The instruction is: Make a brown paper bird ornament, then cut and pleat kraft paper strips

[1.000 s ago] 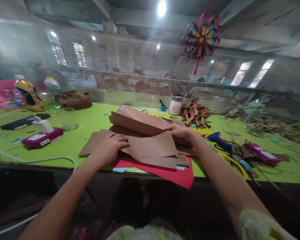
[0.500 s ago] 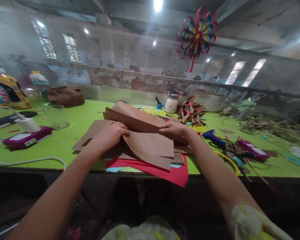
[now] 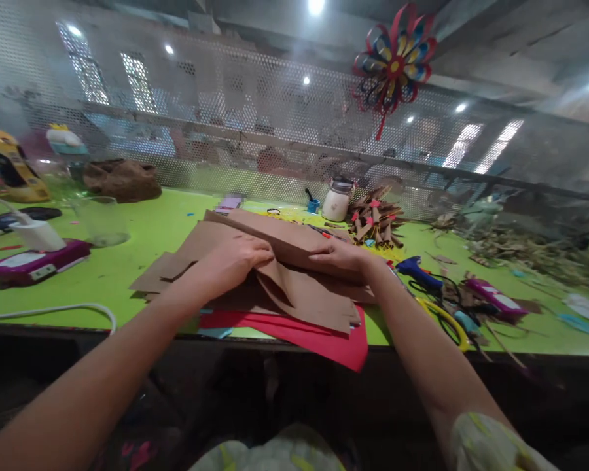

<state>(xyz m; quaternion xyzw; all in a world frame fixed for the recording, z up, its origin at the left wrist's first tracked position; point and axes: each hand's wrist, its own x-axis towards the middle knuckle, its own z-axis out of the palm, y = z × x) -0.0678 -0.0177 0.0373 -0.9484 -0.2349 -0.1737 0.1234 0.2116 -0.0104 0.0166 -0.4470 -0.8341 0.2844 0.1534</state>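
Observation:
Several sheets of brown paper [image 3: 319, 297] lie in a loose, overlapping pile at the table's front edge. My left hand [image 3: 240, 256] is closed on the edge of one sheet, which bends and buckles below its fingers. Farther right, my right hand [image 3: 341, 254] grips the edge of a folded brown sheet [image 3: 279, 235] at the back of the pile, thumb on top. Under the pile, red paper [image 3: 334, 343] sticks out over the table edge, with bits of light blue paper [image 3: 216, 332] beside it.
On the right lie a blue glue gun [image 3: 417, 271], a yellow ring-shaped thing [image 3: 444, 320] and a purple power strip [image 3: 495, 296]. Rolled brown pieces [image 3: 379, 219] and a jar [image 3: 338, 199] stand behind. Leftward are a clear cup [image 3: 101, 222] and another purple power strip [image 3: 39, 261].
My left hand has moved right and pulled its sheet along, making it buckle. The raised back sheet has come down lower, uncovering a phone-like thing behind. My right hand has stayed nearly in place.

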